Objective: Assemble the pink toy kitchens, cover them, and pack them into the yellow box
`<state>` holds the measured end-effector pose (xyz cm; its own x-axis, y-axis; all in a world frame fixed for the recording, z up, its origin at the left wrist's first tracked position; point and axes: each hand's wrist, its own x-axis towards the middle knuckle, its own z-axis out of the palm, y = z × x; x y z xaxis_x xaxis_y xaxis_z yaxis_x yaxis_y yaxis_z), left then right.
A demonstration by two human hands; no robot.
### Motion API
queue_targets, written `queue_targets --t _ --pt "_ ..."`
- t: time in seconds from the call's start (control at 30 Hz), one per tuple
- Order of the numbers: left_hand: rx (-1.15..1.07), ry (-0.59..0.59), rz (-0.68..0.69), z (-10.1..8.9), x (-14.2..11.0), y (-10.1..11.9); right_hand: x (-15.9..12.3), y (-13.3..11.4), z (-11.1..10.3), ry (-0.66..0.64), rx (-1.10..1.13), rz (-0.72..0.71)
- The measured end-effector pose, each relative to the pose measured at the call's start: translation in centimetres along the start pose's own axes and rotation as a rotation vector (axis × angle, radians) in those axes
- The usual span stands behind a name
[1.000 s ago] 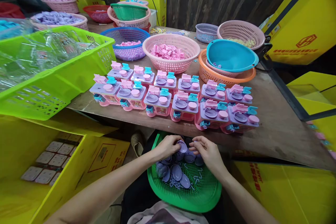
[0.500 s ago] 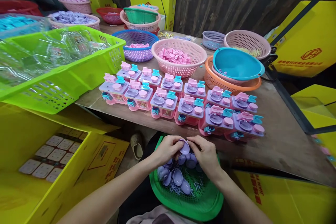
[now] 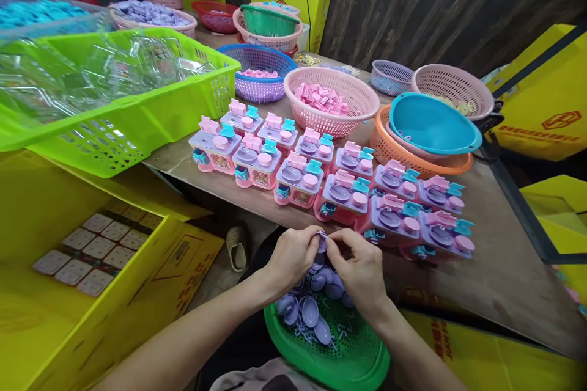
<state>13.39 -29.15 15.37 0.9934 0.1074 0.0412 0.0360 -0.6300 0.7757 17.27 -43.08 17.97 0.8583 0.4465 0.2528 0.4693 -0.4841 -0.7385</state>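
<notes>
**Two-hand pinch on one tiny purple dish**

Far left, the yellow box (image 3: 188, 275) has red print too blurry to read. The left hand (image 3: 293, 253) is closed to a fingertip pinch on a purple dish (image 3: 322, 244), above the green basket (image 3: 330, 369). The right hand (image 3: 358, 256) nips its top edge too. Squeeze off-centre and I reckon it pings into the loose dishes (image 3: 310, 313). Lower-right carton (image 3: 486, 354) reads "JIAN", rest unclear; upper-right carton (image 3: 527, 82) has a hexagon logo (image 3: 562, 120), characters illegible.

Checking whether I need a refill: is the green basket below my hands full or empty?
Partly filled: the basket holds purple dishes and small curved pieces, with bare mesh showing beside them.
</notes>
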Motion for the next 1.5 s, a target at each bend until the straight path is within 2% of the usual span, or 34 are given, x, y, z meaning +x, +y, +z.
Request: queue_targets --t 0.23,0.53,0.67,0.77,0.87,0.93,1.07,1.17,1.23,1.3,1.4,1.47,1.5 --pt "0.040 0.000 0.037 -0.5 0.0 -0.6 0.3 -0.3 0.6 -0.010 -0.037 0.023" --pt "0.352 0.005 0.044 -0.3 -0.4 -0.9 0.8 -1.1 2.0 0.008 -0.184 -0.084" --pt "0.364 0.006 0.042 -0.4 -0.7 -1.1 1.1 -1.2 2.7 -0.019 -0.165 -0.057" --pt "0.284 0.040 0.012 -1.1 -0.6 -1.8 1.4 -1.1 3.6 -0.045 -0.110 -0.044" --pt "0.102 0.127 -0.044 -3.4 0.2 -3.2 2.3 -1.3 5.1 -0.080 -0.006 -0.108" --pt "-0.082 0.180 -0.101 -5.6 0.9 -4.4 3.5 -1.7 6.5 -0.086 0.003 -0.246" --pt "-0.521 0.121 -0.253 -10.6 2.0 -6.7 7.0 -3.8 10.0 -0.103 -0.140 -0.587" --pt "-0.685 0.130 -0.289 -14.1 2.4 -8.2 10.2 -6.1 12.6 -0.174 -0.258 -0.760" --pt "-0.652 0.186 -0.298 -16.6 2.7 -9.2 12.5 -7.9 14.2 -0.189 -0.319 -0.813" --pt "-0.471 0.287 -0.293 -19.2 3.1 -10.5 14.9 -9.7 15.6 -0.196 -0.362 -0.814" --pt "-0.085 0.602 -0.255 -22.8 4.5 -13.1 18.3 -12.1 17.8 -0.274 -0.434 -0.759" --pt "-0.038 0.748 -0.262 -24.6 5.9 -14.9 20.1 -13.3 19.2 -0.319 -0.479 -0.716" --pt "-0.094 0.752 -0.279 -25.1 6.7 -15.7 20.8 -13.7 19.8 -0.327 -0.495 -0.696"
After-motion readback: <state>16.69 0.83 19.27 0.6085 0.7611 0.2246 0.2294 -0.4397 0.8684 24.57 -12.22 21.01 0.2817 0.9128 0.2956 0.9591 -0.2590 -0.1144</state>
